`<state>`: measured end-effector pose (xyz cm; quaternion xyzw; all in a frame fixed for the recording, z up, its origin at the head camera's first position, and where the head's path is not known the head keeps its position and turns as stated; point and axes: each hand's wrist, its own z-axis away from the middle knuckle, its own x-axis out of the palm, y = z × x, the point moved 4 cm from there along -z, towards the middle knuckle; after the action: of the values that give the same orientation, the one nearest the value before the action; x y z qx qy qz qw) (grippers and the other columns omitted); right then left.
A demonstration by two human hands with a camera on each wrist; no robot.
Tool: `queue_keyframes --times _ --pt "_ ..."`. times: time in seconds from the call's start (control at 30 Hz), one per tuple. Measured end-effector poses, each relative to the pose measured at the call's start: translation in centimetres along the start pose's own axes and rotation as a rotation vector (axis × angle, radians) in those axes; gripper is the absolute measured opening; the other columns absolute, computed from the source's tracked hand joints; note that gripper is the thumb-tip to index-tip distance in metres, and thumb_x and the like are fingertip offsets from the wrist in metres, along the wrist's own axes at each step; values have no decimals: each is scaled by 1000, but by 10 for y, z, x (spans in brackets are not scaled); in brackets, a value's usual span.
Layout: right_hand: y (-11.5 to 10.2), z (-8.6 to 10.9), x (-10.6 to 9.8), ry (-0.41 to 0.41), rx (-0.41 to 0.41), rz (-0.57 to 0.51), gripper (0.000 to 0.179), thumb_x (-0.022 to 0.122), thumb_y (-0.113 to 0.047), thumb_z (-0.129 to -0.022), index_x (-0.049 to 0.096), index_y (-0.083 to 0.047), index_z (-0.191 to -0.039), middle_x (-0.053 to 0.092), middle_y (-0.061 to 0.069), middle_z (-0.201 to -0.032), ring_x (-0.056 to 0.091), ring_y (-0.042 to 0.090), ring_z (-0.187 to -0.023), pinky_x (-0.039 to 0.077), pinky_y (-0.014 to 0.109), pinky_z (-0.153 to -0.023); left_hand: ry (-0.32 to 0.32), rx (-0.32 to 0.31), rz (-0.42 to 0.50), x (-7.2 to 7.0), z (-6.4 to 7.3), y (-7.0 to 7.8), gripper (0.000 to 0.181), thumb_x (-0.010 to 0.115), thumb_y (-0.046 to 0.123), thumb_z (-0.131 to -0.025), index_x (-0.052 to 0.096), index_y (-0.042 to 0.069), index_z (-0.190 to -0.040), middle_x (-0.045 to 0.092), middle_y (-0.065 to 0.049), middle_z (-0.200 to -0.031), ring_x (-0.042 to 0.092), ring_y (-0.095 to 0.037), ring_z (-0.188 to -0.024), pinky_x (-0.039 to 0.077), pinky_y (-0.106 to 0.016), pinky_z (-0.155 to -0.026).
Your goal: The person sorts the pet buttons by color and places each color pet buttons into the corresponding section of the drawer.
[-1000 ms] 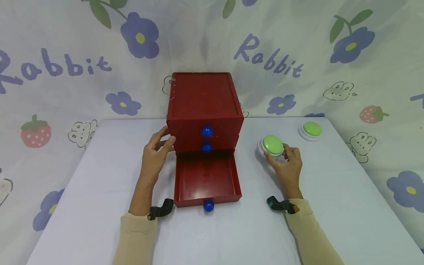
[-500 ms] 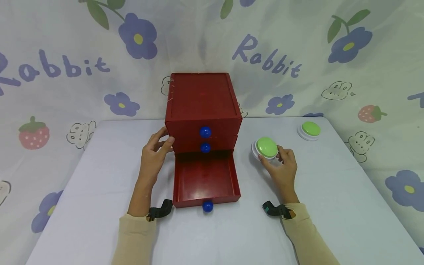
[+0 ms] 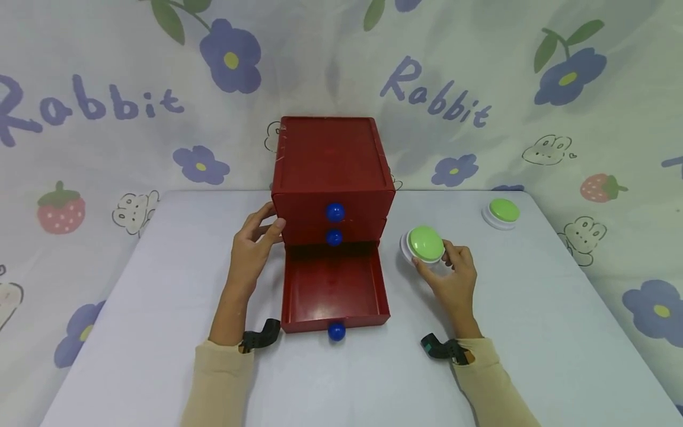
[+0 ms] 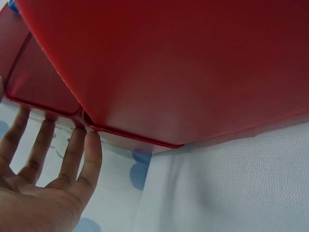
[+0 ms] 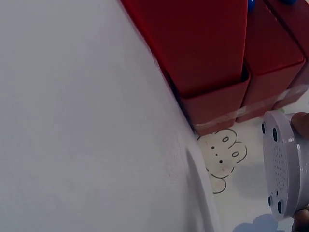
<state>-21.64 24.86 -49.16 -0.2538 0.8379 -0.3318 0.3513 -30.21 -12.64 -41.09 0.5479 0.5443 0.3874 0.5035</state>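
A red drawer cabinet (image 3: 332, 155) with blue knobs stands at the middle of the table, its bottom drawer (image 3: 336, 290) pulled out with nothing inside. My left hand (image 3: 249, 252) rests against the cabinet's left side; in the left wrist view its fingers (image 4: 72, 157) are straight along the red side. To the right of the cabinet, my right hand (image 3: 453, 281) grips a round push button (image 3: 425, 243) with a green top and white base, tilted off the table. The right wrist view shows the button's white underside (image 5: 279, 166) with small dark feet and speaker holes.
A second green push button (image 3: 503, 211) sits at the table's back right corner. Behind the white table (image 3: 533, 332) hangs a curtain (image 3: 331, 59) printed with flowers and rabbits. A black wrist camera (image 3: 261, 335) is strapped to the left wrist, another (image 3: 440, 347) to the right.
My right hand has carried the push button a little to the left and toward me, closer to the open drawer. The left hand stays at the cabinet's side.
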Motion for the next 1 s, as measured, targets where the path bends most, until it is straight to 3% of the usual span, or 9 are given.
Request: queue_keyframes --times 0.27,0.73,1.0 --pt "-9 9 -3 10 -19 -34 64 93 -16 -68 66 5 -122 48 15 -91 45 22 -88 39 38 -75 1 2 -9 0 -1 2 53 64 22 -100 48 9 -149 51 -10 -141 60 -14 -106 55 -22 -84" --pt "-29 16 -1 -9 -59 -61 64 93 -14 -67 67 4 -123 49 13 -91 46 21 -89 38 33 -75 -1 -6 -9 1 0 3 53 63 23 -100 48 10 -149 51 -10 -142 59 -14 -108 55 -27 -87" --pt "-39 20 3 -35 -43 -73 64 93 -17 -68 67 0 -124 48 10 -92 45 18 -89 38 38 -75 -1 -11 -13 0 0 3 52 63 22 -100 48 11 -149 51 -9 -142 59 -16 -109 55 -24 -85"
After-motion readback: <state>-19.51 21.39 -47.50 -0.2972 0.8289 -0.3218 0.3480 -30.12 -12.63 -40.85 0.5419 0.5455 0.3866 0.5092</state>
